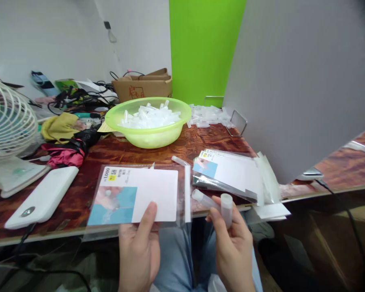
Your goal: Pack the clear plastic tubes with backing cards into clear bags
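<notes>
My left hand (141,247) grips a clear plastic bag (182,198) by its lower edge, thumb on top. Inside the bag lies a printed card (156,190) with a blue picture and a price label. My right hand (232,243) is closed around small translucent capped tubes. One tube (226,209) stands upright between the fingers, and another tube (204,198) tilts out to the left. Just beyond the bag, a loose tube (179,161) rests on the table. Beside my right hand sits a stack of bagged cards (228,170).
A yellow-green basin (155,138) full of translucent tubes stands at the back, with a pile of tubes (208,115) beside it. A grey panel (292,81) rises on the right. At left are a white power bank (42,198), a fan (9,117) and a pink bundle (67,153).
</notes>
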A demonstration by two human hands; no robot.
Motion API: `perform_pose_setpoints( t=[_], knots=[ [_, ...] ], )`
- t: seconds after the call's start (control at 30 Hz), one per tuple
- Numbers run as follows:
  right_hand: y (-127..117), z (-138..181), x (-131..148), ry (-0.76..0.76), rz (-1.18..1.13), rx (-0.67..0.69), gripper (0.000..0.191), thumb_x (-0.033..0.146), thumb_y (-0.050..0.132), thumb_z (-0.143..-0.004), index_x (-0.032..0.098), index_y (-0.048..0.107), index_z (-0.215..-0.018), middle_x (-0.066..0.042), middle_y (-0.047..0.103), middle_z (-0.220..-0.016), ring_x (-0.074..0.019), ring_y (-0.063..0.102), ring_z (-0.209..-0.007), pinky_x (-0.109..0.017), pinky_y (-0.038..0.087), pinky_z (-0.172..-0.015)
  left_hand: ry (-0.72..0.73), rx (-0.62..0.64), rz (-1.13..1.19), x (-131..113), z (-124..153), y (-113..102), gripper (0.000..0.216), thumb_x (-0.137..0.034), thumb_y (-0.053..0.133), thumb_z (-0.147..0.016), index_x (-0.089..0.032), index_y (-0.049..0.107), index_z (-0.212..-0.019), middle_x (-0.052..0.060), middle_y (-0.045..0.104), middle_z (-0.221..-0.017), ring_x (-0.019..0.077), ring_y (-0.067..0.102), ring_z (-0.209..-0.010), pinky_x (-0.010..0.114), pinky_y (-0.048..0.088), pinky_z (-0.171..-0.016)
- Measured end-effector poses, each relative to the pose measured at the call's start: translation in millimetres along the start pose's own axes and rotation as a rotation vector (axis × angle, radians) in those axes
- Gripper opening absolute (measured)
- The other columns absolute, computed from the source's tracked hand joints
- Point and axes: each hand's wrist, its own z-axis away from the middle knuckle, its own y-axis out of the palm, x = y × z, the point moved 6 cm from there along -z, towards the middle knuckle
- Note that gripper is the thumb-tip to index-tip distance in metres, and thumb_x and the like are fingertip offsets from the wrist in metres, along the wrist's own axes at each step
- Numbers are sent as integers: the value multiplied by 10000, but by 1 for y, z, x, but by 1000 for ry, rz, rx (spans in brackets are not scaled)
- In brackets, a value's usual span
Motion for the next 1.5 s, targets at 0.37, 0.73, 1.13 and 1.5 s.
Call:
perform_pose_setpoints(
  t=[0.37,0.73,1.13,1.5],
  knots=[
    [6,1,-1,67,-67,94,129,271,625,-866,274,703,-969,-2,643,-870,-121,604,-787,-190,500,-707,-21,-1,-60,10,2,1,633,-198,825,-611,-284,626,-1205,18,671,-1223,208,545,-1234,224,464,-976],
    [6,8,12,-143,-26,188,167,151,563,-874,263,662,-947,11,583,-860,-98,583,-755,-174,476,-661,-43,50,-103,24,15,3,686,-260,869,-577,-258,605,-1210,-4,754,-946,162,707,-902,180,539,-820],
    [0,-2,2,20,-230,302,143,236,761,-748,318,768,-865,-16,678,-939,-147,671,-802,-214,552,-707,-572,421,-16,55,44,16,746,-314,805,-693,-253,472,-1357,73,702,-1106,262,641,-1073,393,496,-975],
    [26,-9,6,39,30,619,209,345,666,-828,273,772,-993,-87,660,-1139,-224,627,-1057,-320,511,-918,-579,349,-163,51,39,-2,573,-374,811,-679,-245,597,-1195,64,679,-1146,211,653,-982,308,529,-862]
  ],
)
